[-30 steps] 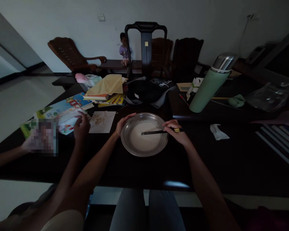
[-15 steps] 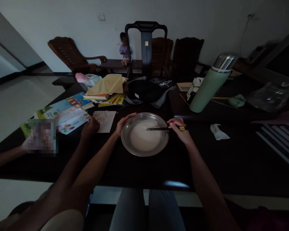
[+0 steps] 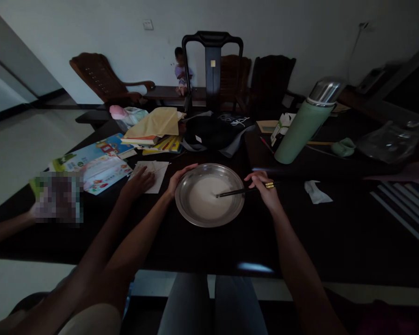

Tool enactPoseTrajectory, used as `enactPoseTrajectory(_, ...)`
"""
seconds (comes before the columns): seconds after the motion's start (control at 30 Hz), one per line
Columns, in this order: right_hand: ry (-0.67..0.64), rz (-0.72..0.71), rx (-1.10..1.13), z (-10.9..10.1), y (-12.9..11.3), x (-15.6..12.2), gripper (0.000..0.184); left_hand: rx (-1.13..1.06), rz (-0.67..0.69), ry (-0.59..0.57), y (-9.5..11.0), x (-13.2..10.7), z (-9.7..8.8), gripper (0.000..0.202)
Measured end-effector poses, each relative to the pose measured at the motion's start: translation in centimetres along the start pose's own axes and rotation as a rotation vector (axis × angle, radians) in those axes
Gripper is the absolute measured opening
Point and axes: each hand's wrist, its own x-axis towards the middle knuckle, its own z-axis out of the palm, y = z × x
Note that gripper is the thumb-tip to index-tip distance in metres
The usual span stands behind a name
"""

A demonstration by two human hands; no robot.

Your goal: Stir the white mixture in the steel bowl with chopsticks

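Observation:
A round metal basin (image 3: pixel 186 211) with a pale white mixture in it sits on the dark table (image 3: pixel 209 246) in front of me. My left hand (image 3: pixel 177 179) curls over the basin's left rim and holds it. My right hand (image 3: pixel 265 190) grips a pair of dark chopsticks (image 3: pixel 237 190) with gold bands, their tips down in the mixture. Another person's hand (image 3: pixel 138 183) rests on a white paper sheet (image 3: pixel 157 174) just left of the basin.
A green thermos (image 3: pixel 302 125) stands at the back right, beside a small box and a crumpled tissue (image 3: pixel 316 191). Books and colourful booklets (image 3: pixel 97 163) lie at the left, a dark bag (image 3: pixel 212 130) behind the basin. Chairs stand beyond the table.
The chopstick tips swept right and back within the mixture as my right hand shifted slightly. The other person's hand moved rightward from the booklets onto the white paper.

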Motion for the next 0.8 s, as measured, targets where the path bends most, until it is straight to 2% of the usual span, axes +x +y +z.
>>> enactPoseTrajectory(0.13,-0.14,-0.039,-0.057,0.4,-0.2,0.0,0.037,0.161,-0.016,0.092,0.0,-0.2,0.7,0.031)
enactPoseTrajectory(0.2,-0.108,-0.048,-0.095,0.3,-0.1,0.1,0.033,0.201,-0.032,0.144,0.2,-0.3,0.6,0.03)
enactPoseTrajectory(0.27,-0.024,-0.038,-0.077,0.0,-0.1,0.1,0.037,0.201,-0.026,0.174,0.3,-0.4,0.3,0.029)
enactPoseTrajectory(0.33,0.012,-0.028,-0.019,-0.2,-0.1,0.1,0.044,0.148,0.018,0.144,0.3,-0.4,-0.3,0.029)
enactPoseTrajectory(0.43,-0.099,-0.027,0.004,0.1,-0.2,0.0,0.042,0.025,0.106,0.048,0.0,-0.2,-1.0,0.029)
enactPoseTrajectory(0.5,-0.165,-0.028,-0.044,0.5,-0.2,0.0,0.035,0.007,0.131,0.032,-0.1,0.0,-1.3,0.028)
enactPoseTrajectory(0.57,-0.13,-0.025,-0.086,0.5,-0.1,0.1,0.032,0.043,0.13,0.038,-0.1,0.1,-1.4,0.028)
enactPoseTrajectory(0.7,0.018,-0.003,-0.03,-0.1,-0.1,0.1,0.043,0.003,0.115,0.005,0.0,0.1,-1.6,0.028)
enactPoseTrajectory(0.8,-0.093,0.003,0.018,0.1,-0.3,0.0,0.044,-0.022,0.109,-0.018,0.1,0.0,-1.8,0.03)
